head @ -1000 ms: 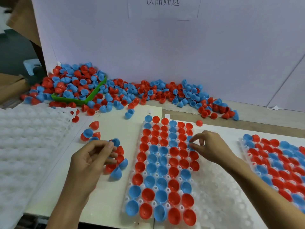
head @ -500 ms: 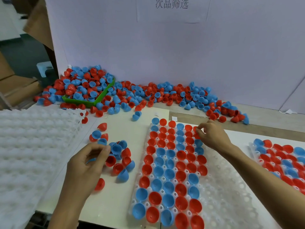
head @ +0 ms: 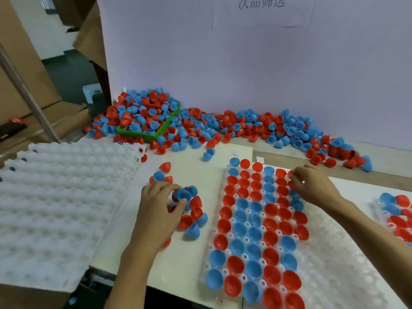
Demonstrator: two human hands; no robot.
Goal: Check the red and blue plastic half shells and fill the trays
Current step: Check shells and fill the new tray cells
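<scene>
White work table (head: 191,259) against a pale wall board (head: 245,70) with a paper sign (head: 262,10) of printed characters at the top. Along the foot of the board, a long heap of red and blue half shells (head: 245,127), spilling over a green bin (head: 153,133) at the left end. Cardboard boxes (head: 20,70) beyond the table's left edge.

Centre right, a clear tray (head: 330,264) with its left columns filled by red and blue shells, open sides up; right columns bare. Right hand (head: 312,186) at the tray's far end, fingers curled over the top rows; a red shell (head: 289,174) just at the fingertips, though hard to tell whether pinched or merely touched.

Left of the tray, a small loose cluster of shells (head: 191,210) on the table. Left hand (head: 160,208) over this cluster, thumb and fingers closed round a blue shell (head: 184,195).

Far left, a stack of white empty trays (head: 55,208), bumps up, overhanging the table edge. Far right edge, a second tray (head: 396,215) partly in view, holding red and blue shells.
</scene>
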